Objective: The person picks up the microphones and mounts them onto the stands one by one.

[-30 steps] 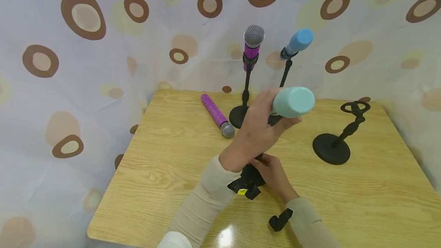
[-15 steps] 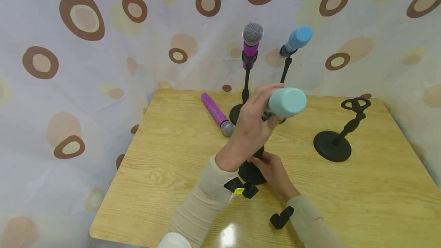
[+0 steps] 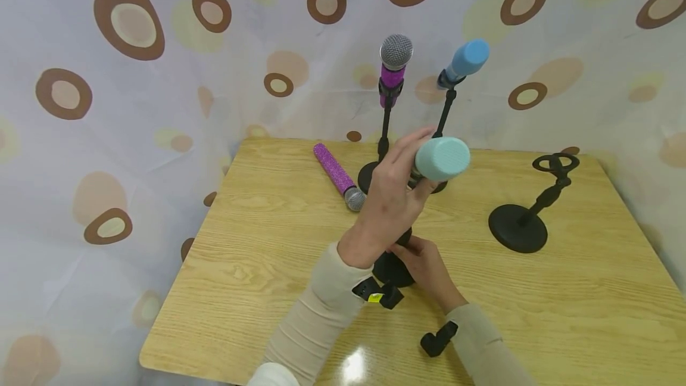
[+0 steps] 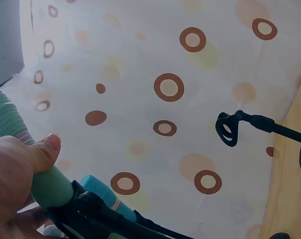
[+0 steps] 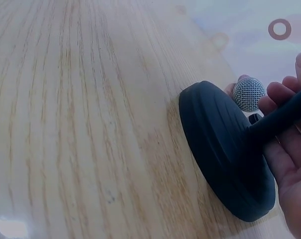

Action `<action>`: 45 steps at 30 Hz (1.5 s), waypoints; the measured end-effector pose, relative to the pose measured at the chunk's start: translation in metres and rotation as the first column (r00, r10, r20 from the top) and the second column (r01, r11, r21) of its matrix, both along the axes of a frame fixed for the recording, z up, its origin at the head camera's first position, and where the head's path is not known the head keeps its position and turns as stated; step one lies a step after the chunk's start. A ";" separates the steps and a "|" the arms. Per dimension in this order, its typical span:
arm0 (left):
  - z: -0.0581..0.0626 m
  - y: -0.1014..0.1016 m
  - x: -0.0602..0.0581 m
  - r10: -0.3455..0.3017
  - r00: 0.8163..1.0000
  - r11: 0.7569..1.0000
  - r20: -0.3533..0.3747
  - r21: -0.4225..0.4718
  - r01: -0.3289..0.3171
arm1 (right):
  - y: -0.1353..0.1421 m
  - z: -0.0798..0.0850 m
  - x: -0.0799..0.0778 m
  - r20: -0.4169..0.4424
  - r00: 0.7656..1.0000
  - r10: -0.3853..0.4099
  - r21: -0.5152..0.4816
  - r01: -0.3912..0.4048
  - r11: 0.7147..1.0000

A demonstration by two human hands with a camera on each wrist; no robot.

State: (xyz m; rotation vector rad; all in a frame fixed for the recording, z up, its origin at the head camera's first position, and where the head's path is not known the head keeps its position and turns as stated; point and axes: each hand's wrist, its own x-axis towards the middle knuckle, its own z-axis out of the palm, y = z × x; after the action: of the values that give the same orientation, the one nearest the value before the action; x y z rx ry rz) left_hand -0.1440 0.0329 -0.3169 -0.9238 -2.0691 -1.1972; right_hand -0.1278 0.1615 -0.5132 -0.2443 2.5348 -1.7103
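Observation:
My left hand point(image 3: 387, 198) grips a mint-green microphone point(image 3: 442, 159), whose rounded head points up toward me. In the left wrist view, the lower part of this microphone point(image 4: 52, 186) sits in the black clip point(image 4: 80, 201) of a stand. Lower down, my right hand point(image 3: 426, 267) holds the pole of that microphone stand just above its round black base point(image 3: 392, 271). The right wrist view shows fingers curled around the pole point(image 5: 282, 117), with the base point(image 5: 225, 149) on the table. Much of the pole is hidden behind my left hand in the head view.
A glittery purple microphone point(image 3: 334, 170) lies on the wooden table point(image 3: 241, 243). Behind my hands, stands hold a purple microphone point(image 3: 393, 70) and a blue microphone point(image 3: 468, 59). At the right is a stand point(image 3: 518, 228) with a bare clip. A patterned curtain point(image 3: 177, 94) hangs behind.
My left hand and the mint-green microphone have shifted slightly left, mostly in the first half second. My right hand keeps its hold low on the stand.

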 end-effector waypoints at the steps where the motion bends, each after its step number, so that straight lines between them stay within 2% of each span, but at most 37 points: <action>1: 0.000 0.000 0.000 0.002 1.000 1.000 -0.001 0.002 -0.002 | 0.000 0.000 0.000 -0.001 1.000 -0.003 -0.001 0.003 1.000; 7: -0.002 0.000 -0.004 -0.017 1.000 1.000 -0.017 0.025 0.018 | -0.001 0.003 0.001 0.023 1.000 -0.014 0.009 0.014 1.000; 15: -0.003 -0.001 -0.007 -0.074 0.997 0.997 0.007 0.032 0.074 | -0.008 0.027 0.013 0.021 1.000 -0.019 -0.060 0.020 0.998; 25: -0.009 0.001 -0.005 -0.078 0.996 0.997 0.030 0.032 0.077 | -0.003 0.000 0.005 -0.013 0.998 -0.060 -0.004 0.060 0.998; 32: -0.028 0.000 -0.004 -0.092 0.988 0.995 0.125 0.050 0.086 | -0.003 -0.002 0.005 -0.023 0.999 -0.033 -0.062 0.032 0.998; 34: -0.030 -0.004 0.001 -0.106 0.980 0.993 0.170 0.062 0.097 | -0.003 -0.001 0.005 -0.013 0.999 -0.038 -0.066 0.037 0.997; 37: -0.043 -0.009 0.005 -0.098 0.959 0.995 0.266 0.061 0.084 | -0.003 -0.002 0.005 -0.029 0.999 -0.034 -0.056 0.032 0.998; 39: -0.056 -0.013 0.008 -0.093 0.935 0.995 0.341 0.054 0.079 | -0.003 -0.002 0.005 -0.037 0.999 -0.037 -0.050 0.035 0.998; 41: -0.080 -0.017 0.007 -0.053 0.915 0.998 0.401 -0.001 0.058 | -0.002 -0.003 0.005 -0.059 0.998 -0.033 -0.031 0.031 0.999; 43: -0.101 -0.022 0.012 -0.010 0.899 0.996 0.439 -0.078 0.049 | -0.001 -0.004 0.006 -0.072 0.997 -0.031 -0.006 0.031 1.000; 45: -0.123 -0.027 0.019 0.057 0.891 0.980 0.451 -0.196 0.037 | 0.001 -0.005 0.008 -0.105 0.994 -0.005 0.033 0.008 0.999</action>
State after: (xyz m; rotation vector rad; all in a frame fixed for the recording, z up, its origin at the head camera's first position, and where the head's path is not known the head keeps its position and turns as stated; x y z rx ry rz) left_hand -0.1253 0.0055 -0.4401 -0.7677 -2.6034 -1.3142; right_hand -0.1196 0.1621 -0.5180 -0.3327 2.6382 -1.6990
